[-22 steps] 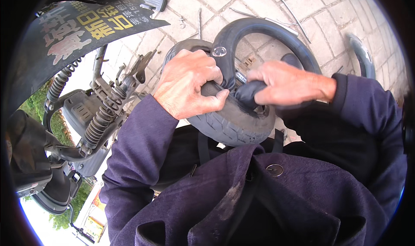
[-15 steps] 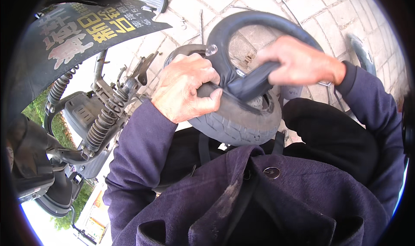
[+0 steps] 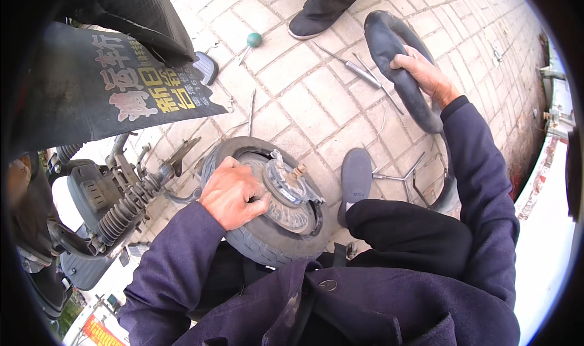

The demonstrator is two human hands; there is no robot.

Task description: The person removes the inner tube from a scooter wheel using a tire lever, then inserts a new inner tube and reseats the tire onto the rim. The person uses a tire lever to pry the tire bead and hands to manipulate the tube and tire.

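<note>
Between my legs a scooter wheel lies tilted on the ground, with a worn black tyre [image 3: 261, 242] around it. At its centre sit a dusty hub and an axle end [image 3: 298, 171]. On the tyre's left side, my left hand [image 3: 234, 191] grips the edge, fingers curled over the sidewall and partly hidden. Off to the right, my right hand [image 3: 423, 73] is closed around a limp black inner tube [image 3: 384, 45], thumb on top. The tube is held up as a narrow loop, apart from the wheel.
Left stands a scooter with a printed mud flap [image 3: 79, 84] and a coil spring shock [image 3: 125, 215]. A grey-handled tool [image 3: 364, 73], a green-knobbed tool [image 3: 254, 40] and a metal rod [image 3: 251, 112] lie on the paving. A branched wrench [image 3: 404, 177] lies near my shoe [image 3: 356, 173]. Another person's shoe [image 3: 313, 20] is ahead.
My right hand has carried the inner tube away from the wheel to the far right. My left hand remains on the tyre. The view has shifted, bringing the other person's shoe and more tools into sight.
</note>
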